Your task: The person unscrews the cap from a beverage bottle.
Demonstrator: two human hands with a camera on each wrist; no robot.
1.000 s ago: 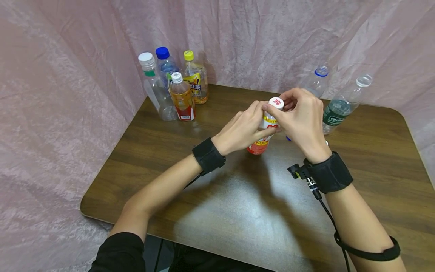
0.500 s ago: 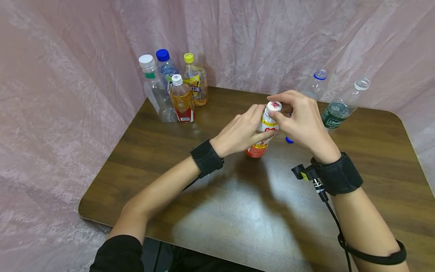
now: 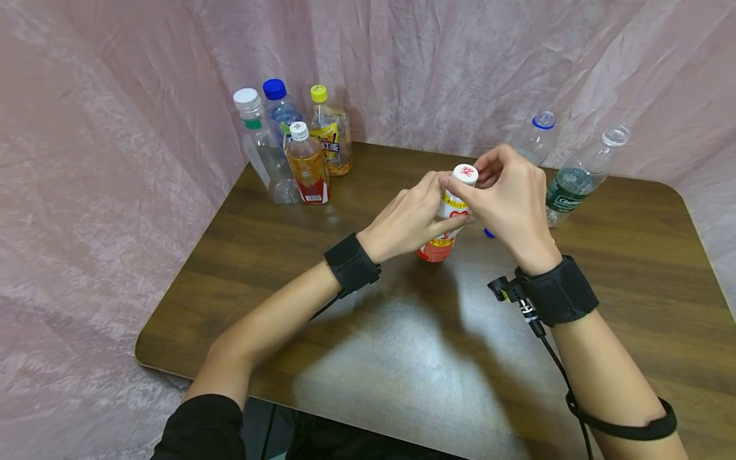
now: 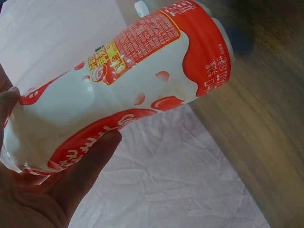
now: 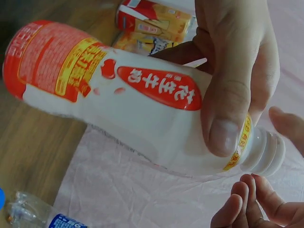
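A white-and-red plastic milk drink bottle (image 3: 441, 244) leans in my left hand (image 3: 409, 217), its base low over the table. My left thumb and fingers grip its upper body, as the left wrist view shows with the bottle (image 4: 128, 90) side-on. On the bottle's neck sits a white cap (image 3: 465, 174) with a red character on top. My right hand (image 3: 512, 198) has its curled fingers and thumb around this cap. In the right wrist view those fingertips lie close about the cap (image 5: 273, 154); their exact contact is hard to tell.
Several capped bottles stand at the back left, among them an orange tea bottle (image 3: 309, 169). Two uncapped clear bottles, one green-labelled (image 3: 569, 190), stand at the right behind my right hand. A blue cap (image 3: 489, 233) lies on the wooden table (image 3: 368, 358); a pink curtain (image 3: 414, 76) hangs behind.
My right hand turned about the cap, fingers reaching over its far side half a second ago, then turned back. The red character on the cap has rotated. My left hand keeps its hold.
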